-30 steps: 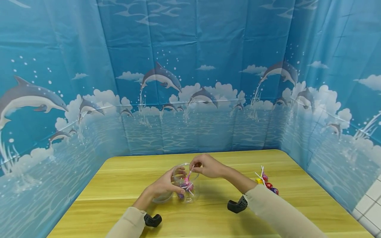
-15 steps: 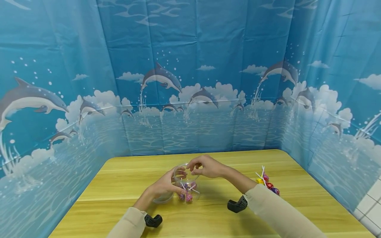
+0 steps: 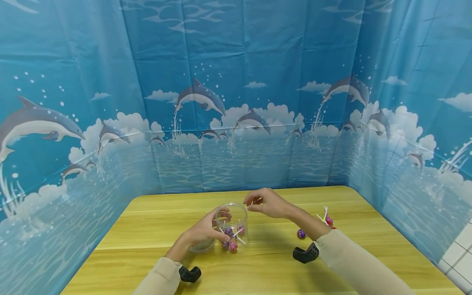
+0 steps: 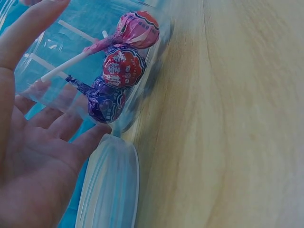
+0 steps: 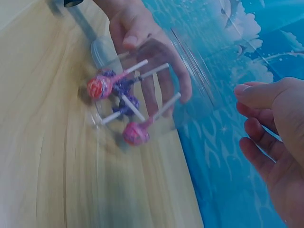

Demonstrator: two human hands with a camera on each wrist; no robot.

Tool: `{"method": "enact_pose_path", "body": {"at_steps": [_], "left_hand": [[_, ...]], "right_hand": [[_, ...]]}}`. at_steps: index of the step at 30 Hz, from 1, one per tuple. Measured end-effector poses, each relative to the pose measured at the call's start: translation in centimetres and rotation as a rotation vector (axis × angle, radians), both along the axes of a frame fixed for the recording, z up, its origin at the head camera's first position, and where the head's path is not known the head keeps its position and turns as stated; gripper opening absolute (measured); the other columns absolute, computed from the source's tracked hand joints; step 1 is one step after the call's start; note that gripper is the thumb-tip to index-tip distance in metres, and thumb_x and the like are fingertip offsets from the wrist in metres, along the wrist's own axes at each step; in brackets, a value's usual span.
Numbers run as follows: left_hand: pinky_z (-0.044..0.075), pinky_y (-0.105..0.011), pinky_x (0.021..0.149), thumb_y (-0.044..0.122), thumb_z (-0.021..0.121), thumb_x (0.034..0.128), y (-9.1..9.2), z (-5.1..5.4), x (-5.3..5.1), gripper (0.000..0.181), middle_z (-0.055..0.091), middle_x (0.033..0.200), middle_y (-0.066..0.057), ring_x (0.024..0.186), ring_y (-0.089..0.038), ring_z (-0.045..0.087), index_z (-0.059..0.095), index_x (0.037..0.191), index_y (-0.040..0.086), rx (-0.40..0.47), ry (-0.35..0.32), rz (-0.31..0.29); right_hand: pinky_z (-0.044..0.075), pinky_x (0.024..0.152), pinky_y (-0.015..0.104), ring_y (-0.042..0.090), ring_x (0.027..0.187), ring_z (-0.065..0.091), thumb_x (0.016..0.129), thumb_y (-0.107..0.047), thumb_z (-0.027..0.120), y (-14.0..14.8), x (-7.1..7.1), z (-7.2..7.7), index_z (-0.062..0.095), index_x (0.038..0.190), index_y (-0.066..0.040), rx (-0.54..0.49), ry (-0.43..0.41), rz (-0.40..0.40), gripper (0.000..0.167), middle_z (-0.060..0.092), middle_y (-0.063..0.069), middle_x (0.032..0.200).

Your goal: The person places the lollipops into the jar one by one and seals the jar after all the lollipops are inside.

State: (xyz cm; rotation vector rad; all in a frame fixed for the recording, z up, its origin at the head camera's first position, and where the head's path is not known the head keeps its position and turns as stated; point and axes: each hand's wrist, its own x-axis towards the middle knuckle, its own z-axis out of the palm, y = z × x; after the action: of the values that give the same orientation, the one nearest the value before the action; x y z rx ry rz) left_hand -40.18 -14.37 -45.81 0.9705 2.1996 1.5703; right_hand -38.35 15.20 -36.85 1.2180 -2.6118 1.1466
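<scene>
A clear plastic jar (image 3: 237, 215) stands on the table, and my left hand (image 3: 204, 230) grips its left side, thumb in front and fingers behind. Inside lie several wrapped lollipops, such as a pink one (image 5: 136, 133), a red-and-pink one (image 5: 100, 87) and a purple one (image 4: 106, 100), their white sticks at various angles. To the right of the jar's rim hovers my right hand (image 3: 271, 203), fingers loosely bent and nothing in them. A clear round lid (image 4: 111, 185) lies by the left hand, partly hidden beneath it in the head view.
On the right of the wooden table (image 3: 155, 217) lie more lollipops (image 3: 329, 220), partly covered by the right forearm and sleeve. A single purple lollipop (image 3: 301, 234) shows left of that forearm. A blue dolphin-print curtain (image 3: 236, 164) encloses the table's back and sides.
My right hand let a pink lollipop drop into the jar, then moved right, away from the rim. Its forearm now covers part of the lollipops on the right. The left hand stays put.
</scene>
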Motion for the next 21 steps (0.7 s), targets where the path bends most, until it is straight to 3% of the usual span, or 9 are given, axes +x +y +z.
{"method": "enact_pose_path", "body": {"at_steps": [7,14,21], "left_hand": [[0.042,-0.052,0.109,0.012,0.084,0.0855,0.0,0.0,0.0,0.08,0.05,0.147,-0.014,0.135,-0.036,0.05,0.04,0.152,0.008,0.006,0.0,0.007],[0.037,-0.056,0.112,0.015,0.084,0.0864,0.0,0.0,-0.1,0.082,0.049,0.149,-0.011,0.141,-0.033,0.044,0.039,0.154,0.009,0.002,-0.009,0.004],[0.038,-0.056,0.111,0.016,0.084,0.087,-0.1,0.1,0.0,0.084,0.047,0.151,-0.015,0.14,-0.034,0.045,0.037,0.156,0.011,-0.003,-0.004,0.003]], "right_hand": [[0.057,0.085,0.043,0.019,0.09,0.066,0.103,-0.014,0.067,2.2,0.1,-0.1,0.075,0.114,-0.009,0.003,-0.001,-0.051,0.015,0.071,0.004,0.107],[0.057,0.084,0.036,0.019,0.09,0.065,0.102,-0.014,0.067,4.6,0.1,-0.3,0.074,0.115,-0.011,-0.009,-0.017,-0.091,0.014,0.071,0.004,0.108],[0.057,0.081,0.033,0.021,0.089,0.065,0.102,-0.013,0.067,7.2,0.3,-0.7,0.074,0.115,-0.008,-0.011,-0.007,-0.138,0.015,0.07,0.007,0.107]]}}
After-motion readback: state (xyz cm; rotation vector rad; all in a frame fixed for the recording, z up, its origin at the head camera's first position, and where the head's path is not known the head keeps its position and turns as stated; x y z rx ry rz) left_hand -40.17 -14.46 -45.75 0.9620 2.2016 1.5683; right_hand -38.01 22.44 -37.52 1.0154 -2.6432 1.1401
